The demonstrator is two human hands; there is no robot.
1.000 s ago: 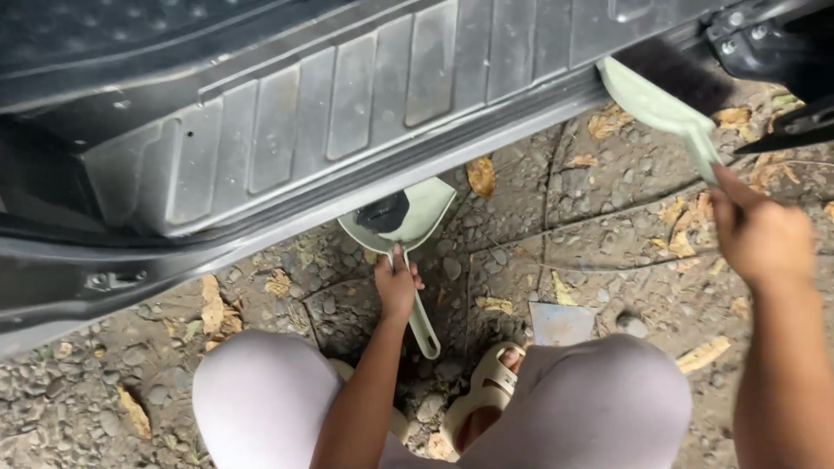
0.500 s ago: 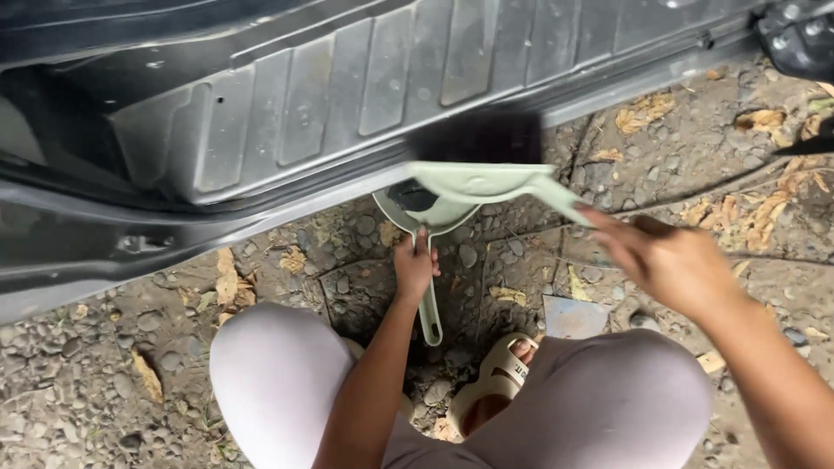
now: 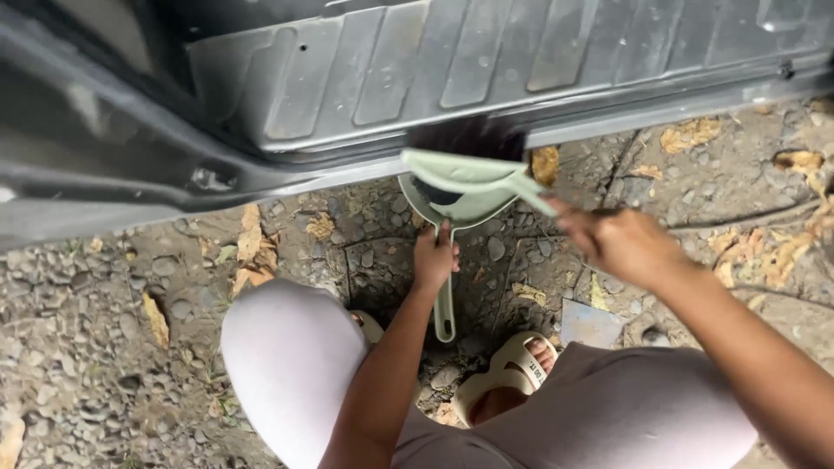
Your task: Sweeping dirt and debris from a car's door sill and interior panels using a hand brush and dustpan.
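We are holding a pale green hand brush (image 3: pixel 473 174) in the upper middle of the frame, its dark bristles pressing against the grey ribbed sill (image 3: pixel 452 65) of the vehicle. It is looking like light, stiff plastic, so we judge it easy to swing; the bristles are the only soft part. The best hold is the slim handle, and that is where our right hand (image 3: pixel 621 243) is closing, fingers wrapped tight around its end. Just below the brush we are bracing a matching green dustpan (image 3: pixel 447 204), its scoop sitting under the sill's edge. Our left hand (image 3: pixel 434 256) is clamped on the top of its long handle, which is running down toward the middle of the frame. It too is looking light and rigid, likely a bit slick. Around us, gravel ground (image 3: pixel 104 347) with dry leaves is spreading out, and a sandalled foot (image 3: pixel 512 369) is showing at lower middle.
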